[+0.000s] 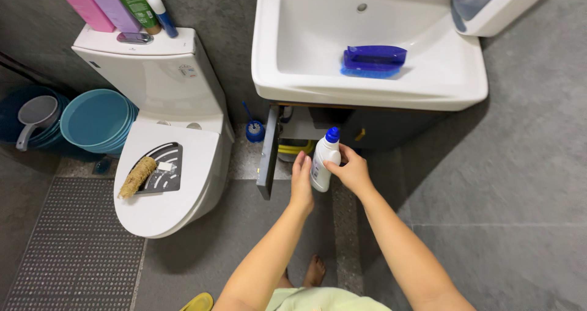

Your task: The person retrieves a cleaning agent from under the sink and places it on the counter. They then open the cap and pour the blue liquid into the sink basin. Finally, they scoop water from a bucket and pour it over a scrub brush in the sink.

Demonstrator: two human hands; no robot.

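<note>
Room: grey tiled bathroom seen from above, with a dotted grey mat [73,250] on the floor at the lower left.
Sink: white basin [471,82] mounted on the wall, with a blue scrub brush [373,61] lying bristles-down inside it.
Cabinet: dark unit under the sink, its door [268,152] swung open toward the toilet; something yellow shows inside, too hidden to tell what.
Bottle: white plastic bottle [323,164] with a blue cap, upright and slightly tilted, held in front of the open cabinet just below the sink's front edge.
Right hand: right hand [351,171] is wrapped around the side of the bottle, fingers curled about its body — a firm hold.
Left hand: left hand [301,182] lies flat against the other side of the bottle, fingers extended upward and touching it rather than closed round it.
Toilet: white toilet [202,182] left of the cabinet, lid down; a black corner rack [165,170] rests on the lid with a tan loofah [137,176] lying across it.
Tank top: pink, lilac and green bottles [113,5] stand in a row at the back of the tank.
Floor corner: stacked teal basins [98,120] beside the toilet — a grey ladle [35,117] rests in the darker tub next to them.
Toilet brush: small blue brush [254,128] stands between the toilet and the cabinet door.
Below: bare foot [315,270] and a yellow slipper [197,302] at the lower edge.
</note>
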